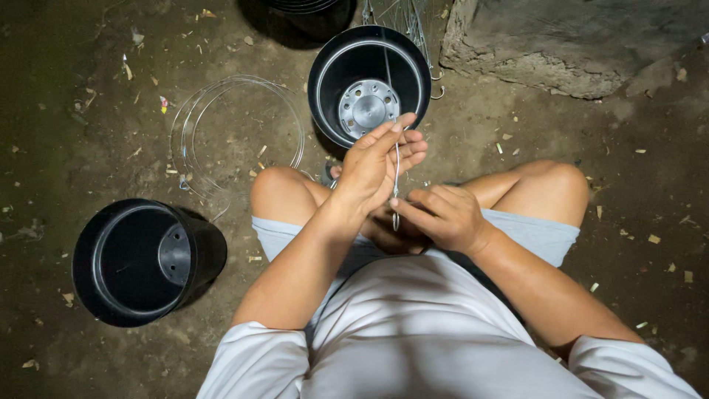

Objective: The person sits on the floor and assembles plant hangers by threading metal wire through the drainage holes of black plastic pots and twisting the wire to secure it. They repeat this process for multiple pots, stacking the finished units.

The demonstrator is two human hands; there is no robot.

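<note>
I sit cross-legged on a dirt floor. My left hand (377, 166) is raised in front of my knees, fingers closed around a thin metal wire (396, 174) that runs upward toward a black plastic pot (369, 83). My right hand (443, 216) is lower, pinching the same wire near its bottom end, just above my lap. The black plastic pot stands upright ahead of me, its pale perforated bottom visible inside.
A second black pot (140, 260) lies tilted at my left. Loops of clear wire rings (233, 133) lie on the ground between the pots. A bundle of metal wire hangers (399, 15) and a rough stone block (576, 44) are at the top.
</note>
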